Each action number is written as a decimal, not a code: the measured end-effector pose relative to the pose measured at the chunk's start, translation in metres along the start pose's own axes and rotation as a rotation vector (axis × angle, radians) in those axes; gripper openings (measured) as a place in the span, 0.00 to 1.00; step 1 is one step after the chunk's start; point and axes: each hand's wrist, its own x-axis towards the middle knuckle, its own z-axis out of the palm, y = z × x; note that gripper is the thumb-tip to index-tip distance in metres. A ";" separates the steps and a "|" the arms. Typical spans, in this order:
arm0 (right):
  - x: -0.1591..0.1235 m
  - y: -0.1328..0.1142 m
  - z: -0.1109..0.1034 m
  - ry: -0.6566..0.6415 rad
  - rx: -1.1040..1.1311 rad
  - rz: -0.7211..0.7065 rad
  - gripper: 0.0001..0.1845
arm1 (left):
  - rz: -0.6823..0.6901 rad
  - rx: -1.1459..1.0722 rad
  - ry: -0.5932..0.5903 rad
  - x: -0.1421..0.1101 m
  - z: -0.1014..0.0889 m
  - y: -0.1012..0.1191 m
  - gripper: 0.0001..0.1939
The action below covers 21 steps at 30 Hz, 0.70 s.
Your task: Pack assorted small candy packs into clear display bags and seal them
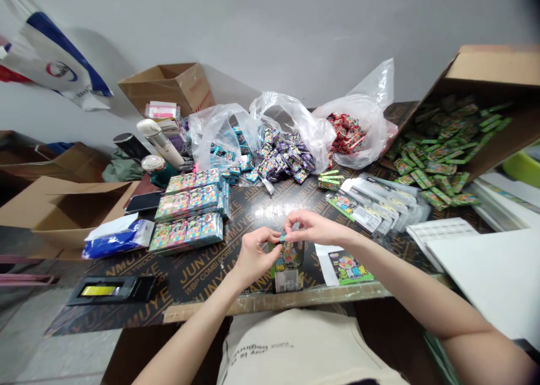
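Observation:
My left hand [256, 256] and my right hand [310, 226] meet at the top edge of a printed plastic packet [289, 270] near the table's front edge. Fingers of both hands are pinched closed there, and a small teal piece [282, 237] shows between the fingertips, its kind too small to make out. Below the hands, the packet's front has a colourful print and a pale label. Just right of it lie a white sheet [324, 261] and a printed green-and-black card [350, 267]. Several clear sleeves with cards [375, 205] are fanned out beyond my right forearm.
Stacked colourful packs [189, 205] stand on the left. Behind are plastic bags with blue, purple [284, 157] and red [346, 133] small packets. A tilted carton [498, 70] of green packets [439, 154] is at right. A tape cutter [112, 289] lies front left, near an open box [84, 205].

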 end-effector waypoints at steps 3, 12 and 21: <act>0.005 0.004 0.000 -0.072 0.043 0.043 0.11 | 0.015 0.009 -0.014 0.000 -0.002 0.006 0.02; 0.010 0.003 -0.004 -0.120 0.166 0.144 0.12 | -0.012 0.037 0.136 -0.003 0.013 0.003 0.11; 0.008 0.035 0.012 0.166 0.182 0.161 0.11 | -0.278 -0.169 0.096 -0.015 0.025 -0.011 0.13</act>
